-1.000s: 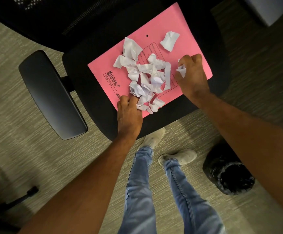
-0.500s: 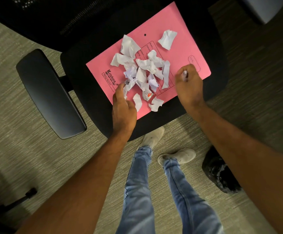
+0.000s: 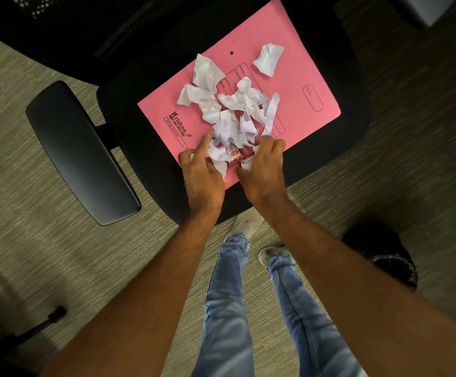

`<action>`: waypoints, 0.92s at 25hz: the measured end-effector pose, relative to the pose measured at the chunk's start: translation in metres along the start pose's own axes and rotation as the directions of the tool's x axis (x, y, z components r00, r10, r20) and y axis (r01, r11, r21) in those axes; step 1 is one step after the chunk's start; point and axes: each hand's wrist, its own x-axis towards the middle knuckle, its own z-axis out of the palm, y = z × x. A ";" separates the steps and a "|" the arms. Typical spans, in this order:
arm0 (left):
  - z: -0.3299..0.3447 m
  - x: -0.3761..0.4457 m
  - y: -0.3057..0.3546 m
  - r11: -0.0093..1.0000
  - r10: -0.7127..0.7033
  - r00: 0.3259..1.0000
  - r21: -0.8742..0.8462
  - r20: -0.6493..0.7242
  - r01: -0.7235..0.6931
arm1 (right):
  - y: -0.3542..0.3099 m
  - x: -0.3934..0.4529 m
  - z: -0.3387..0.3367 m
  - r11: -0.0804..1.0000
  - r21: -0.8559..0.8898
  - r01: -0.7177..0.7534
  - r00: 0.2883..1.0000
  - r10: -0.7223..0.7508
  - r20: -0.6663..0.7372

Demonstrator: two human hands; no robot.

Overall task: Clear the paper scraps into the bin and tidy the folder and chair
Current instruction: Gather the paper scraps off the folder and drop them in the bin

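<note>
1. Your right hand [image 3: 262, 170] has swung in from the folder's right edge; both hands now cup the near end of the paper scraps [image 3: 232, 115].
2. Left hand [image 3: 202, 172]: grip half open, fingers spread against scraps. Right: curled round a few, closure unclear.
3. Scraps still on the pink folder [image 3: 303, 85] on the chair [image 3: 145, 164] seat; one lies apart, far right.
4. Bin [image 3: 384, 257] on floor, near right. Gathering stage, nothing binned.

white paper scraps [image 3: 229, 110] on pink folder [image 3: 294, 104] (black chair [image 3: 145, 148]).
</note>
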 end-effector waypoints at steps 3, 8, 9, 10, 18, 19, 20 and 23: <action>0.005 0.007 0.002 0.988 -0.085 0.993 -0.133 -0.077 0.074 | 0.004 0.004 -0.006 1.000 0.018 0.005 1.000 -0.006 0.021; 0.003 0.019 0.007 0.928 -0.275 0.957 -0.285 -0.095 0.239 | 0.016 0.009 -0.027 0.986 0.161 -0.053 0.997 0.063 -0.054; 0.003 0.020 0.009 0.930 -0.279 0.955 -0.275 -0.101 0.243 | 0.018 0.013 -0.032 0.982 0.175 -0.067 0.994 0.081 -0.076; 0.002 0.019 0.012 0.931 -0.269 0.959 -0.279 -0.091 0.234 | 0.019 0.018 -0.036 0.980 0.183 -0.077 0.991 0.095 -0.095; 0.011 -0.004 0.009 0.989 -0.103 0.995 -0.106 -0.001 0.102 | 0.006 0.069 -0.054 0.964 0.227 -0.139 0.977 0.171 -0.127; 0.012 -0.006 0.005 0.993 -0.080 0.997 -0.087 0.007 0.080 | 0.005 0.072 -0.052 0.973 0.188 -0.134 0.980 0.158 -0.120; 0.013 -0.007 0.001 0.996 -0.057 0.998 -0.061 0.014 0.057 | 0.003 0.074 -0.051 0.984 0.128 -0.123 0.984 0.137 -0.115; 0.015 -0.011 -0.005 1.000 -0.007 1.000 0.025 0.017 0.007 | 0.000 0.076 -0.049 0.996 0.006 -0.091 0.990 0.091 -0.104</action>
